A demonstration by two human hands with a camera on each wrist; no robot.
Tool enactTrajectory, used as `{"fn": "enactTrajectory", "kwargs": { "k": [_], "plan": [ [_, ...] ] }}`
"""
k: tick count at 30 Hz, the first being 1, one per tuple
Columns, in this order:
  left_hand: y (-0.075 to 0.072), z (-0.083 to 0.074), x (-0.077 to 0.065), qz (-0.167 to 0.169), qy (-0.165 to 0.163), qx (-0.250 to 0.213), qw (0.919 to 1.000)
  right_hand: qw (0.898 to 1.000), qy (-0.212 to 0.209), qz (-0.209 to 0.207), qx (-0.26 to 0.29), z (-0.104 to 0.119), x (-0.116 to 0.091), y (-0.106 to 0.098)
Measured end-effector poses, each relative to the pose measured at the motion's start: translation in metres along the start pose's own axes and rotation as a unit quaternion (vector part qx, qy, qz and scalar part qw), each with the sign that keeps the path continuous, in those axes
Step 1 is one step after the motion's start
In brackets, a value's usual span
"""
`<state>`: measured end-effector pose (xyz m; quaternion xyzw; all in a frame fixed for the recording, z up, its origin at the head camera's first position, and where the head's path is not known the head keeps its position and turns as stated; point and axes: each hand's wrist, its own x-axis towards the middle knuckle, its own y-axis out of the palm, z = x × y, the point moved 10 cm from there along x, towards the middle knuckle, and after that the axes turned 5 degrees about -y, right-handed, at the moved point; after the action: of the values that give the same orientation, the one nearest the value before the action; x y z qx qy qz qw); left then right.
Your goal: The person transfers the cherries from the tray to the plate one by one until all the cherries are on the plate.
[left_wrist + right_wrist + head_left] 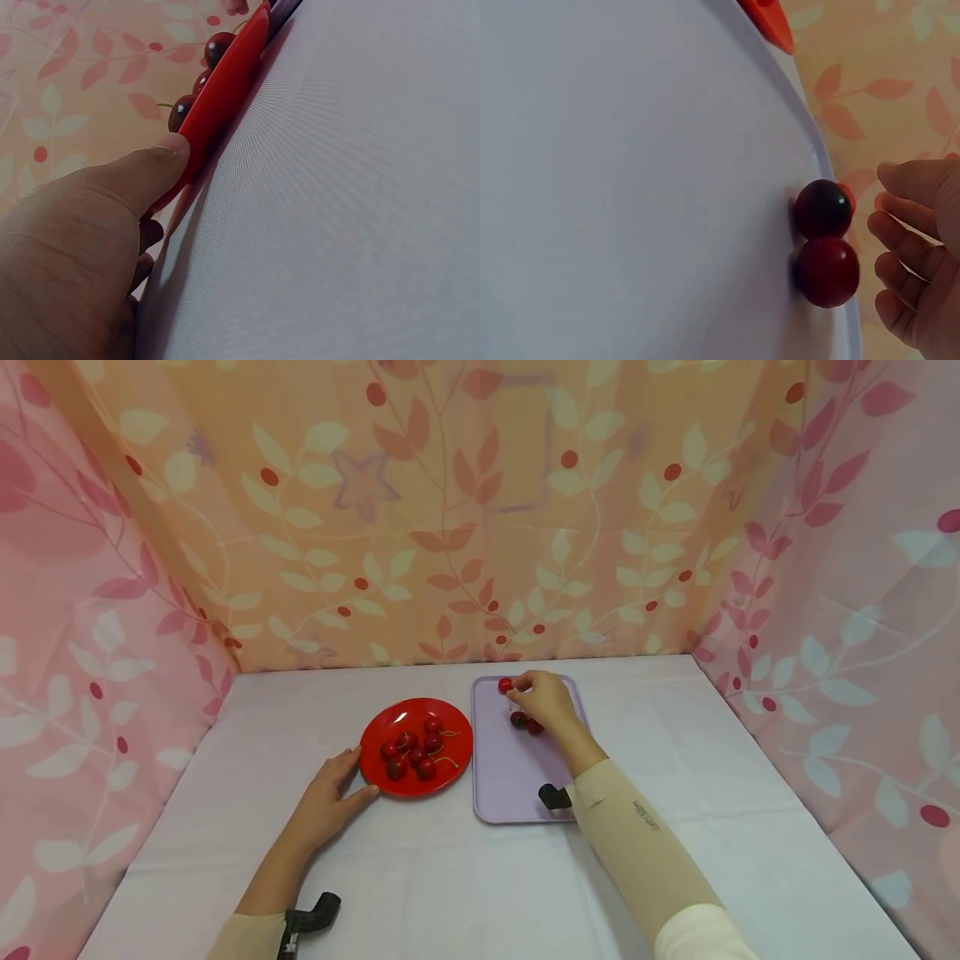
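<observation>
A round red plate [405, 789] holds several dark red cherries [417, 755] with stems. My left hand [327, 803] rests at the plate's left rim, thumb and fingers spread along it. In the left wrist view, the thumb [161, 161] touches the rim. To the right lies a lilac tray [510, 785]; two cherries [826, 244] sit side by side on it, close below my right hand [546, 700]. A brighter red cherry [506, 685] is near the tray's far edge, right by the fingertips. In the right wrist view, the loosely bent fingers [900, 232] show nothing between them.
A white cloth [420, 877] covers the table under the plate and tray. Patterned curtains [465, 527] stand at the back and both sides. The plate's right rim sits close beside the tray's left edge.
</observation>
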<state>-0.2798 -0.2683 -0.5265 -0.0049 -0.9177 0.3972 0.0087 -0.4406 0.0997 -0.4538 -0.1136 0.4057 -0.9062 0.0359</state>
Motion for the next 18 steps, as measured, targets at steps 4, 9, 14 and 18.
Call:
{"fn": "enactTrajectory", "kwargs": {
  "k": [4,9,14,18],
  "plan": [
    [0.0,-0.002,-0.001,0.0,0.002,0.0,1.0,1.0,0.024,0.012,-0.002,-0.013,0.003,0.009],
    [-0.001,-0.004,-0.001,0.0,0.004,-0.001,1.0,0.999,0.033,0.015,-0.01,-0.021,0.005,0.017],
    [-0.002,-0.004,-0.001,-0.003,0.006,-0.001,1.0,0.999,0.041,0.013,-0.016,-0.028,0.007,0.023],
    [-0.001,-0.003,0.0,-0.004,0.01,-0.003,0.9999,0.999,0.05,0.013,-0.008,-0.032,0.008,0.026]
  ]
}}
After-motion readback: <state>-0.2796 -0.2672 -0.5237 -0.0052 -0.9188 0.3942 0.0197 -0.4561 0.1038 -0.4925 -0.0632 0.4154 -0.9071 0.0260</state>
